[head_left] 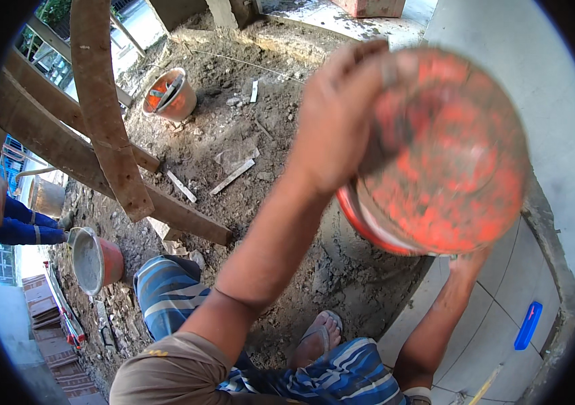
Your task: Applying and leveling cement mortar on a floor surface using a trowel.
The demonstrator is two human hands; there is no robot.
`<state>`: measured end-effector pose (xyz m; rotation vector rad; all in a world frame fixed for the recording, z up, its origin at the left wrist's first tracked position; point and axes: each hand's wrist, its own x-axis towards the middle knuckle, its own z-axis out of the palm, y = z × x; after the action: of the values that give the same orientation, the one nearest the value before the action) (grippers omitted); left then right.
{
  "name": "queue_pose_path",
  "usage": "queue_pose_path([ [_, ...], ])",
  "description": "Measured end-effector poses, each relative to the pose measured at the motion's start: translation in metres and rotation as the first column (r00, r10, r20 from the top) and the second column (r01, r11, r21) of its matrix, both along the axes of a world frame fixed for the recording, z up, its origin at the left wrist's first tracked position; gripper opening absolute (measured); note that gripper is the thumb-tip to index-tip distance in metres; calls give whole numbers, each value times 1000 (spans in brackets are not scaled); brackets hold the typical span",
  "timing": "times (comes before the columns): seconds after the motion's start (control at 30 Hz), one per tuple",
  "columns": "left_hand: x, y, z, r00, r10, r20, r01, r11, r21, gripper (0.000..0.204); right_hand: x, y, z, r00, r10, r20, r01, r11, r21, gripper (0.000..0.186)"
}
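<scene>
My left hand (341,115), blurred by motion, grips the upper left of a red, cement-smeared bucket (453,172), which is tilted with its round base facing up toward me. My right hand (466,263) is at the bucket's lower edge, its fingers mostly hidden behind it. Below the bucket are wet grey mortar (362,283) on rough dirt and, to the right, white floor tiles (483,317). My sandalled foot (314,337) rests on the dirt.
Curved timber beams (105,135) slant across the left. A bucket with tools (176,101) stands farther off; another with grey mix (105,263) is at left, near a person's blue-clad legs (24,229). A blue plastic tool (528,326) lies on the tiles. A pale wall (537,81) rises at right.
</scene>
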<state>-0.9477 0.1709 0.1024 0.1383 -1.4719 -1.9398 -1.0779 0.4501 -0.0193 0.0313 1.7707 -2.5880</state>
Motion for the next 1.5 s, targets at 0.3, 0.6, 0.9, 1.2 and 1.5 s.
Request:
queue_pose_path([
  [0.3,11,-140,-90,953,278,118,-290,951,109,31,-86,-149,-31,880,470,-61,-164,422,892,25],
  [0.6,44,-171,-250,952,98,290,-291,587,756,23,-25,-238,3,884,466,-12,1,24,1000,41],
  [0.9,97,-191,-27,885,364,-289,-315,927,203,57,66,-218,69,954,260,-149,-123,794,595,34],
  [1.2,76,-195,-195,871,299,390,-442,823,356,68,121,-230,-133,929,101,357,-273,838,472,35],
  [1.5,65,-191,-208,975,204,-91,-156,913,376,24,184,-178,-125,941,277,196,-327,895,303,41],
])
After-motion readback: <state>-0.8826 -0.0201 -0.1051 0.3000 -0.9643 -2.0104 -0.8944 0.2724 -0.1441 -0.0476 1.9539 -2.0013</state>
